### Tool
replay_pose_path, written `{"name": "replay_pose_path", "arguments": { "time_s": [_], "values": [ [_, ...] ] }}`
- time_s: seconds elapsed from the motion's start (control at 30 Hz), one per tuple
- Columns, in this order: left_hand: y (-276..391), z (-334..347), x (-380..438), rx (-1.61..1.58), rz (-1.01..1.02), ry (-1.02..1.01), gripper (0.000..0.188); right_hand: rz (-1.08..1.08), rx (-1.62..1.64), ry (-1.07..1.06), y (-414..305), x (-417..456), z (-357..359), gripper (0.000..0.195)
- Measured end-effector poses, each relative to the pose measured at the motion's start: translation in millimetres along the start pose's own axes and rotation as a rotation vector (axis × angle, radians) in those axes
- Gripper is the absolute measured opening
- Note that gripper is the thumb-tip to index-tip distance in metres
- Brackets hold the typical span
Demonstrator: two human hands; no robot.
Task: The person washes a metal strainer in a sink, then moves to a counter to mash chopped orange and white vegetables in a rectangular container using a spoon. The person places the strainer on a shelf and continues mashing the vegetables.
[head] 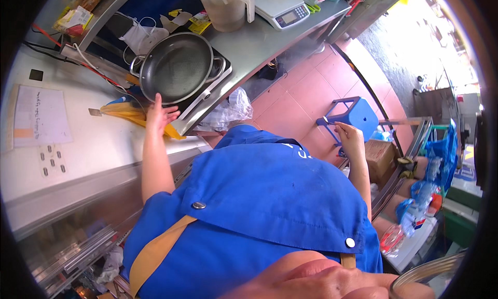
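A dark two-handled pan (177, 69) sits on a flat portable cooktop (202, 98) at the end of a steel counter. My left hand (158, 116) is at the pan's near rim, fingers spread and holding nothing; whether it touches the rim cannot be told. Beneath that hand lies a yellow cloth-like item (130, 110). Out to the right, above the floor, my right hand (350, 137) pinches a small thin utensil (327, 120), seemingly a spoon with a pale tip. The pan's inside looks dark, with no food visible.
A plastic measuring jug (227, 11) and a digital scale (278, 7) stand farther along the steel counter (249, 50). A blue plastic stool (358, 118) is on the tiled floor. Cables (93, 67) run beside the pan. A cardboard box (379, 159) sits at right.
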State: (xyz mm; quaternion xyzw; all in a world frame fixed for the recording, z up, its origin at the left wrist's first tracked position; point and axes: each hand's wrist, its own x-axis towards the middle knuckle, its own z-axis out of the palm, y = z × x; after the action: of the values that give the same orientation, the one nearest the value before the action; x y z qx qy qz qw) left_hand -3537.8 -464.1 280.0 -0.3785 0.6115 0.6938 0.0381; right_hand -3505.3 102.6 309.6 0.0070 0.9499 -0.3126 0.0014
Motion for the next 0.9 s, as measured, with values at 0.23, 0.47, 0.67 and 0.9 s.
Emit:
{"name": "replay_pose_path", "arguments": {
  "time_s": [0.23,0.47,0.67,0.9],
  "values": [
    [58,44,26,0.718,0.767,0.263,0.042,-0.025,0.164,-0.129,-5,119,33,0.021],
    [132,240,100,-0.039,0.056,-0.73,0.046,-0.031,0.163,-0.205,-36,202,38,0.022],
    [123,337,160,-0.092,0.157,-0.348,0.102,-0.014,0.198,-0.161,-27,246,37,0.021],
    [129,350,186,0.117,0.315,-0.19,0.083,-0.008,0.197,-0.222,-4,302,30,0.021]
  ]
}}
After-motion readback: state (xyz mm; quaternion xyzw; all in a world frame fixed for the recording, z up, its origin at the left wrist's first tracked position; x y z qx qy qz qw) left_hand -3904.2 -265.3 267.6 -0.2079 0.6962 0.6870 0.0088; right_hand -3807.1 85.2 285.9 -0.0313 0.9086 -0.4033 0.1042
